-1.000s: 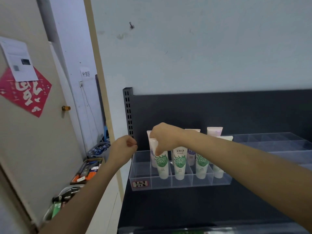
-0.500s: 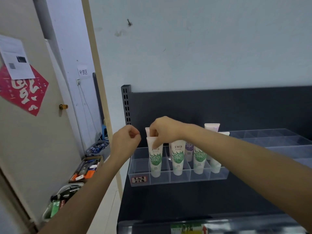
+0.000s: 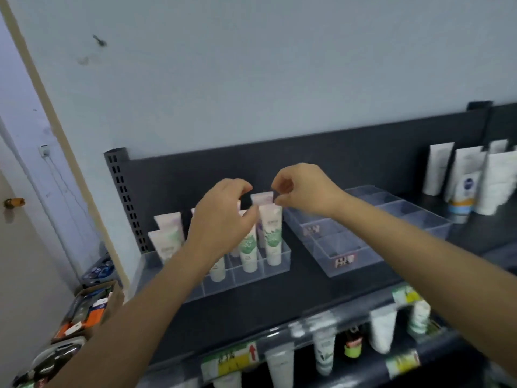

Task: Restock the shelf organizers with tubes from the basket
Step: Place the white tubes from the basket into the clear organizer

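A clear organizer on the dark shelf holds several upright white tubes with green print. Behind them stands a pale pink-topped tube. My right hand pinches that tube's top right corner between thumb and forefinger. My left hand hovers over the middle tubes with its fingers curved and apart, holding nothing; it hides some of the tubes. To the right, a second clear organizer has bare compartments.
White tubes and bottles stand at the shelf's far right. More tubes hang on the lower shelf behind price labels. On the floor at left sit a cardboard box and a basket with goods. A door is at far left.
The view has swung right and closer to the shelf. My right hand left the front left tube and moved to the back pink-topped one. My left hand came in over the tubes.
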Tool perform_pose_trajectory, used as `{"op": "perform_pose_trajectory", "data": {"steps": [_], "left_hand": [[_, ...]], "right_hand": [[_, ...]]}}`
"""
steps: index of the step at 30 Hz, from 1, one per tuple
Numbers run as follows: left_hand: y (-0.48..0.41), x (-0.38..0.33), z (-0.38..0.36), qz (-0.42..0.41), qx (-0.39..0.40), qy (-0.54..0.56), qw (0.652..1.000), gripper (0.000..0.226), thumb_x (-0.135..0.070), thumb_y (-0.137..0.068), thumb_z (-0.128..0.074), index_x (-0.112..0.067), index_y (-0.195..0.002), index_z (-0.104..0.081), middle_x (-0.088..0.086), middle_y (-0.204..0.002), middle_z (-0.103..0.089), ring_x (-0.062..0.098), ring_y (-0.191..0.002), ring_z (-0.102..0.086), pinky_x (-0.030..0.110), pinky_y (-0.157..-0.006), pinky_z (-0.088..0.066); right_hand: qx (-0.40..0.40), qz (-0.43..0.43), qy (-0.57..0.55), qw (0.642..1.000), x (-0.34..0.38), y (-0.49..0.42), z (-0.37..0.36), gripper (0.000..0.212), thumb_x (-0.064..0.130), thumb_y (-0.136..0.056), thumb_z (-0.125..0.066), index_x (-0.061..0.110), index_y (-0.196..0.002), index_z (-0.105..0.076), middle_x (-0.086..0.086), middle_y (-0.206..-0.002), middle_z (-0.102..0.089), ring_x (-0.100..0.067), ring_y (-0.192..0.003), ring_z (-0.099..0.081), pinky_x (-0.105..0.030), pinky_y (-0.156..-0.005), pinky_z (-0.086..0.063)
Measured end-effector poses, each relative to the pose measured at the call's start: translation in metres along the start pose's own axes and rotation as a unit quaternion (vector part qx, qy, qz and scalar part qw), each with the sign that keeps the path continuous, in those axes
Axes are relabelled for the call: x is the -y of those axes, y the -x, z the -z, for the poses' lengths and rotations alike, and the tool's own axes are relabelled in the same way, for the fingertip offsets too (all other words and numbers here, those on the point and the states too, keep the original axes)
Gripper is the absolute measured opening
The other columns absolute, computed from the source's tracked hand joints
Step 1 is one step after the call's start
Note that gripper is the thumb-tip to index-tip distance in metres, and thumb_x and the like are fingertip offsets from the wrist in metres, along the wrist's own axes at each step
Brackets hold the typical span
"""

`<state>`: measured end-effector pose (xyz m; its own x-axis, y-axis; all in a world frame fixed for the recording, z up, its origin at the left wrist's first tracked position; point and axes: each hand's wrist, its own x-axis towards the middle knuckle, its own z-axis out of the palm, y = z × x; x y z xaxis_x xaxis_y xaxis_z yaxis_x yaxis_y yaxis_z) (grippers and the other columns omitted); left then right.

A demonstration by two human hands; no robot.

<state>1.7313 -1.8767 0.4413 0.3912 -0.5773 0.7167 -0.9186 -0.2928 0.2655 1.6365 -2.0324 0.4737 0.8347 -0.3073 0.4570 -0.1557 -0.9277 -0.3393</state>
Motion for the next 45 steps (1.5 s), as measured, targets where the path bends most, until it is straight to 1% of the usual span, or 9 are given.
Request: {"op": "perform_pose_trajectory", "data": {"steps": [8, 16, 25, 29, 33, 36, 40, 43, 45], "left_hand": [[-0.021, -0.128, -0.097, -0.112, 0.123, 0.042, 0.985, 0.035, -0.029, -0.084, -0.061, -0.017, -0.117, -0.058, 0.000, -0.114, -0.058, 0.019, -0.106, -0.055, 0.037, -0.088, -0.047], [0.001, -0.256, -0.204, -0.207, 0.226, 0.126, 0.943, 0.033, -0.028, -0.084, -0.063, -0.013, -0.113, -0.059, 0.005, -0.111, -0.060, 0.027, -0.103, -0.057, 0.042, -0.084, -0.048], [0.071, -0.367, -0.334, -0.278, 0.401, 0.149, 0.860, 0.036, -0.029, -0.089, -0.059, -0.013, -0.121, -0.057, 0.003, -0.121, -0.056, 0.024, -0.112, -0.055, 0.041, -0.091, -0.047], [0.106, -0.397, -0.385, -0.279, 0.469, 0.144, 0.826, 0.035, -0.028, -0.090, -0.057, -0.013, -0.122, -0.057, 0.002, -0.120, -0.058, 0.021, -0.110, -0.057, 0.036, -0.091, -0.048], [0.142, -0.407, -0.430, -0.249, 0.519, 0.138, 0.806, 0.035, -0.028, -0.089, -0.060, -0.012, -0.120, -0.060, 0.002, -0.117, -0.062, 0.019, -0.107, -0.059, 0.034, -0.091, -0.049], [0.165, -0.405, -0.455, -0.214, 0.555, 0.142, 0.791, 0.030, -0.026, -0.089, -0.060, -0.011, -0.115, -0.062, 0.003, -0.111, -0.064, 0.017, -0.101, -0.060, 0.027, -0.084, -0.049], [0.190, -0.395, -0.481, -0.185, 0.585, 0.125, 0.780, 0.028, -0.026, -0.090, -0.059, -0.012, -0.114, -0.062, 0.002, -0.110, -0.062, 0.016, -0.100, -0.059, 0.028, -0.084, -0.049], [0.207, -0.387, -0.499, -0.174, 0.609, 0.117, 0.765, 0.026, -0.026, -0.090, -0.059, -0.015, -0.114, -0.062, 0.000, -0.109, -0.062, 0.014, -0.098, -0.059, 0.028, -0.083, -0.050], [0.217, -0.384, -0.509, -0.179, 0.628, 0.114, 0.749, 0.027, -0.025, -0.090, -0.059, -0.015, -0.115, -0.062, -0.001, -0.108, -0.063, 0.014, -0.098, -0.060, 0.028, -0.082, -0.051]], "right_hand": [[-0.059, -0.122, 0.049, 0.990, -0.123, 0.100, 0.064, 0.023, 0.015, -0.079, -0.072, 0.007, -0.100, -0.069, -0.008, -0.102, -0.071, -0.022, -0.097, -0.064, -0.033, -0.088, -0.049], [-0.059, -0.275, 0.075, 0.957, -0.241, 0.235, 0.105, 0.021, 0.013, -0.082, -0.068, -0.001, -0.098, -0.068, -0.015, -0.100, -0.070, -0.028, -0.096, -0.063, -0.031, -0.081, -0.048], [-0.006, -0.515, 0.016, 0.857, -0.349, 0.418, 0.100, 0.019, 0.012, -0.084, -0.065, 0.003, -0.100, -0.070, -0.009, -0.106, -0.070, -0.024, -0.103, -0.062, -0.030, -0.088, -0.047], [0.009, -0.587, -0.002, 0.809, -0.382, 0.487, 0.091, 0.016, 0.013, -0.083, -0.062, 0.006, -0.093, -0.072, -0.009, -0.104, -0.071, -0.025, -0.099, -0.063, -0.024, -0.078, -0.044], [0.007, -0.639, -0.009, 0.769, -0.411, 0.537, 0.067, 0.025, 0.022, -0.084, -0.059, 0.001, -0.080, -0.071, -0.015, -0.089, -0.072, -0.031, -0.086, -0.065, -0.031, -0.072, -0.049], [-0.058, -0.722, -0.103, 0.682, -0.434, 0.563, 0.031, 0.012, 0.013, -0.077, -0.063, 0.007, -0.079, -0.074, -0.011, -0.080, -0.071, -0.029, -0.080, -0.067, -0.036, -0.072, -0.055], [-0.211, -0.809, -0.310, 0.453, -0.456, 0.574, -0.015, 0.010, -0.002, -0.083, -0.056, 0.003, -0.075, -0.056, -0.009, -0.057, -0.048, -0.016, -0.040, -0.050, -0.016, -0.037, -0.039], [-0.332, -0.769, -0.452, 0.307, -0.485, 0.571, -0.038, 0.011, 0.002, -0.090, -0.055, 0.005, -0.101, -0.057, -0.010, -0.065, -0.045, -0.020, -0.057, -0.049, -0.031, -0.055, -0.053], [-0.366, -0.749, -0.493, 0.249, -0.504, 0.569, -0.044, 0.004, 0.009, -0.095, -0.052, 0.007, -0.092, -0.052, -0.009, -0.069, -0.044, -0.019, -0.063, -0.052, -0.031, -0.059, -0.055]]}}
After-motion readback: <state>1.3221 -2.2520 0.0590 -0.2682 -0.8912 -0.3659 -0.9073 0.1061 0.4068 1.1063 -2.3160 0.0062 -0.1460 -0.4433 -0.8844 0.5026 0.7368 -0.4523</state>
